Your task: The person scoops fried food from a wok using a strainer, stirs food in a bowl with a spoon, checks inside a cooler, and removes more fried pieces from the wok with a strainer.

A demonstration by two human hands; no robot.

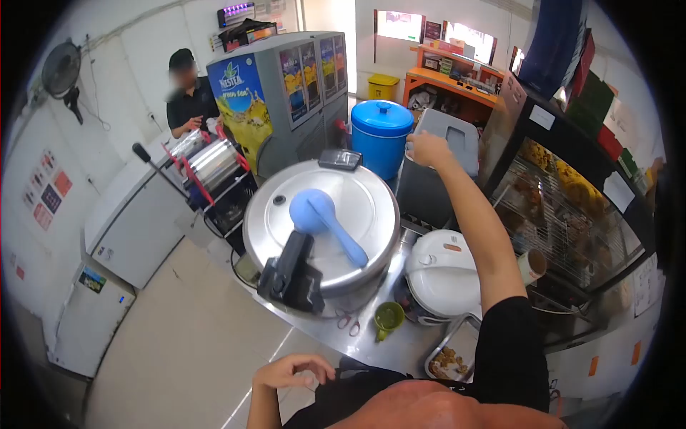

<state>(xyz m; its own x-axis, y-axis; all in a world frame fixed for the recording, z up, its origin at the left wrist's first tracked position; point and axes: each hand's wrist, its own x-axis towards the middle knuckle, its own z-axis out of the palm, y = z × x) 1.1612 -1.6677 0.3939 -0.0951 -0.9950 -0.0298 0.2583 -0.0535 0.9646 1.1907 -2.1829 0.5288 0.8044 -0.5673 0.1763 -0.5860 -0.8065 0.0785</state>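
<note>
My right hand [430, 149] reaches forward, its fingers curled at the left edge of the grey lid [457, 137] on a dark grey bin [423, 191]. My left hand [294, 371] hangs low near my body, fingers loosely bent and apart, with nothing in it. Close in front stands a large steel pot [268, 207] with a black-handled lid. A blue ladle [330, 223] lies face down on that lid. Right of the pot is a white rice cooker [441, 275], shut. A green cup [389, 319] and red-handled scissors [349, 324] rest at the counter's front.
A metal tray [449, 361] holds pieces of food near my right arm. Behind the pot are a blue lidded bucket [382, 136] and a drink dispenser [286, 100]. A glass food warmer [564, 207] bounds the right. A person [189, 96] stands behind a roller machine [214, 163].
</note>
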